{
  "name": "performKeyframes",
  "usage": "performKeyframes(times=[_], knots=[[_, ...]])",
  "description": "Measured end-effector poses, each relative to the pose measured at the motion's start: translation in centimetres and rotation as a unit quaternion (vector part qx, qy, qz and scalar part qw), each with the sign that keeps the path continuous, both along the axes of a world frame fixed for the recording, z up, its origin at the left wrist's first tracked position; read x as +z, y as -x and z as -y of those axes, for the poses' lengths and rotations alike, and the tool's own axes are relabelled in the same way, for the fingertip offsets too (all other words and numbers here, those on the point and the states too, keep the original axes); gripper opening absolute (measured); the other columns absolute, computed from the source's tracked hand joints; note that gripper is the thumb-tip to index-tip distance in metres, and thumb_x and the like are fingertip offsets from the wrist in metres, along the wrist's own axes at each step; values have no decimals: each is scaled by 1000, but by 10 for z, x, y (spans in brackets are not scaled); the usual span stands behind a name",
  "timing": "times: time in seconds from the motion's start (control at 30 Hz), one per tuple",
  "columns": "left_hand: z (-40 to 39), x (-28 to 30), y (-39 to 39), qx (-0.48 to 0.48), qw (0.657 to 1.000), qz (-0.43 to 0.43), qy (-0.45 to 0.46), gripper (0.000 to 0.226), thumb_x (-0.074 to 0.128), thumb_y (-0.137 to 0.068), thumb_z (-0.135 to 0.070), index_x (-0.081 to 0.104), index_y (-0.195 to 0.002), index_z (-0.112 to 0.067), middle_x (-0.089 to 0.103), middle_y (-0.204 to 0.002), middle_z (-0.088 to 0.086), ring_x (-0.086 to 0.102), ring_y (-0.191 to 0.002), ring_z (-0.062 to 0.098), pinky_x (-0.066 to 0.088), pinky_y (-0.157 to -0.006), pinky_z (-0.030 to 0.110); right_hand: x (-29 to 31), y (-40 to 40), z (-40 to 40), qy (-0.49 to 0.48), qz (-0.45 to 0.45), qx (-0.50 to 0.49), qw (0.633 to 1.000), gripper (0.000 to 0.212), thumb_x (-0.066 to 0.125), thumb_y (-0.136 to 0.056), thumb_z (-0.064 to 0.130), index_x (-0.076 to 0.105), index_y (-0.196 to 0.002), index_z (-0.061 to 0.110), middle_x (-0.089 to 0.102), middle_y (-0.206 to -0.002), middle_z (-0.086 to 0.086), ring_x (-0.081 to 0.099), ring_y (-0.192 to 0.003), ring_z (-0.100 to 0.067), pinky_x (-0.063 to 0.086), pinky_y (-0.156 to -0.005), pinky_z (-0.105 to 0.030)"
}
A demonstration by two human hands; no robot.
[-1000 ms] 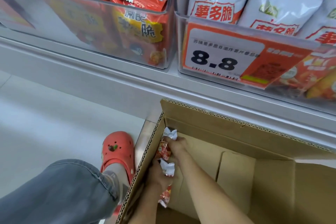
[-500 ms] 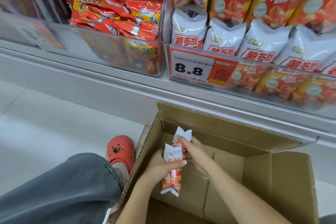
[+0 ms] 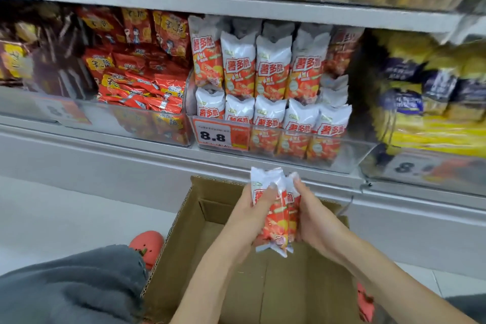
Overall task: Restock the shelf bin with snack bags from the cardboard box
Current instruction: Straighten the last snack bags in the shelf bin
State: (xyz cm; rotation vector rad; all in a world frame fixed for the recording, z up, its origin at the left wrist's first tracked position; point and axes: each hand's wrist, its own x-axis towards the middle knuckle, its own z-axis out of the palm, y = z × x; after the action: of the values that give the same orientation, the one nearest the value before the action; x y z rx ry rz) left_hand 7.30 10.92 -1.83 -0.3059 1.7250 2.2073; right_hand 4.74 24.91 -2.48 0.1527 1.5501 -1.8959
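holding snack bags (image 3: 276, 214) between left grip (image 3: 253, 214) and right grip (image 3: 311, 218), over cardboard box (image 3: 210, 221), below shelf bin (image 3: 349, 155)

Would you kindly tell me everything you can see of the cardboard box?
The cardboard box is plain brown corrugated board, open at the top, flaps folded aside, standing on the pale floor just below the shelf. What shows of its inside looks bare. Both hands hold snack bags above it without touching it; a knee and a red shoe sit at its left side.
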Motion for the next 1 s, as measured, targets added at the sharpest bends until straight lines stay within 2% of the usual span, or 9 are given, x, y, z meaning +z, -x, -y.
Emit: performKeyframes(times=[0.1, 0.2, 0.33, 0.57, 0.63, 0.7, 0.77, 0.87, 1.0], knots=[[-23, 26, 4, -40, 998, -37, 29, 33, 54, -92, -45, 49, -122, -33, 68, -113, -2, 70, -98, 15, 57, -86, 41, 23, -10, -23, 6, -31, 4, 999, 60, 50, -80, 68, 48, -131, 36, 68, -121, 7, 66, -109, -20, 55, -88, -44], [-39, 43, 5, -63, 994, -73, 49, 44, 55, -84, -55, 47, -121, -34, 67, -116, -4, 67, -103, 12, 54, -93, 38, 35, -14, -39, -42, -107, 22, 993, 94, 79, -59, 47, 30, -138, 33, 71, -110, 14, 68, -102, -9, 55, -80, -25], [-52, 63, 6, -78, 986, -129, 72, 46, 54, -79, -62, 47, -116, -36, 68, -113, -4, 68, -100, 10, 52, -94, 36, 51, -14, -47, -32, -179, 38, 983, 109, 83, -43, 31, 27, -136, 30, 74, -101, 12, 69, -97, -7, 53, -76, -19], [-64, 96, 32, -42, 975, -196, 99, 50, 62, -82, -44, 33, -123, -38, 57, -116, -12, 64, -83, -10, 51, -64, 9, 95, -1, -61, -5, -273, -40, 961, 102, 83, -50, 24, 30, -137, 32, 71, -105, 11, 69, -97, -7, 54, -73, -19], [-65, 105, 45, -48, 973, -199, 111, 87, 72, -72, -56, 27, -140, -25, 57, -129, -1, 65, -91, 3, 53, -74, 12, 109, 7, -63, -24, -284, -40, 958, 101, 85, -60, 16, 26, -140, 31, 70, -105, 7, 70, -90, -6, 54, -68, -18], [-66, 119, 54, -92, 972, -176, 128, 99, 60, -60, -78, 26, -143, -35, 60, -129, 8, 65, -103, 28, 54, -91, 38, 121, 20, -66, -41, -289, -52, 955, 96, 85, -67, 14, 24, -140, 25, 66, -95, 4, 69, -70, -3, 50, -57, -15], [-65, 130, 66, -127, 967, -176, 131, 91, 55, -65, -81, 44, -137, -25, 69, -113, 10, 68, -97, 32, 52, -92, 47, 128, 37, -71, -53, -285, -77, 954, 93, 84, -64, 20, 25, -136, 20, 64, -92, 3, 67, -66, -2, 52, -57, -18], [-74, 142, 86, -138, 963, -186, 136, 60, 52, -82, -65, 66, -113, -15, 72, -107, 8, 68, -103, 24, 46, -101, 46, 133, 66, -79, -51, -252, -123, 959, 91, 85, -65, 17, 27, -136, 15, 66, -103, -4, 70, -93, -17, 58, -83, -38], [-91, 148, 111, -127, 963, -192, 143, 41, 48, -93, -51, 69, -102, -17, 73, -107, 9, 68, -102, 20, 46, -103, 42, 140, 97, -89, -10, -222, -130, 966, 85, 80, -69, 12, 30, -138, 12, 64, -115, -15, 70, -96, -26, 58, -74, -36]])
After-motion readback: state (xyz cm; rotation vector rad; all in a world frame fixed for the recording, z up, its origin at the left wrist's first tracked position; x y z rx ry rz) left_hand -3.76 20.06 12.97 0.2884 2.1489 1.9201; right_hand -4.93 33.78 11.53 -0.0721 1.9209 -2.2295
